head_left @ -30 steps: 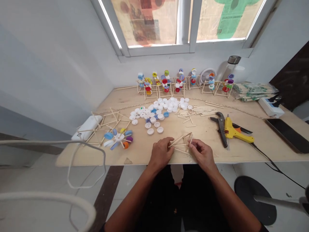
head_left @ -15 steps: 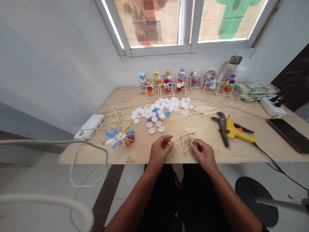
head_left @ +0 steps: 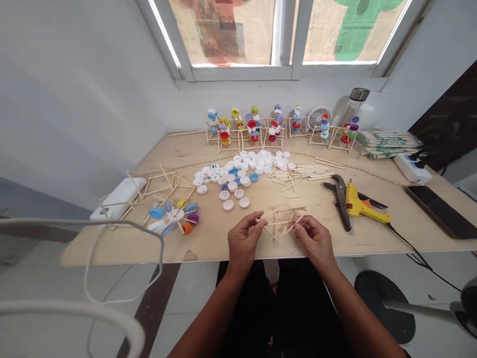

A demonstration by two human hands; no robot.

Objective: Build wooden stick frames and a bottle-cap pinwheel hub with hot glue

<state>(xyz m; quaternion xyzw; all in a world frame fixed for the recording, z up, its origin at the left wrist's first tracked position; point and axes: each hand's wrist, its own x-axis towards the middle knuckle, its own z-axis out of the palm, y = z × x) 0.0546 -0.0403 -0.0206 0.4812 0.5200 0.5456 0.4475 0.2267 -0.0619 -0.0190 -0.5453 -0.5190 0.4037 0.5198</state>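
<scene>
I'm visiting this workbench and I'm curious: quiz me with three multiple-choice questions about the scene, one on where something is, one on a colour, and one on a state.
1. Where is the yellow glue gun?
A) On the windowsill
B) On the plywood bench
C) On the floor

2. What colour are most loose bottle caps?
A) Red
B) Green
C) White

3. How do the left hand and right hand stand to the small stick frame?
A) Fingers of both at its sticks
B) Both in the lap
C) Both up at the window

1: B, it lies beside the pliers.
2: C, white fills the pile.
3: A, both hands are at the sticks above the bench.
</scene>
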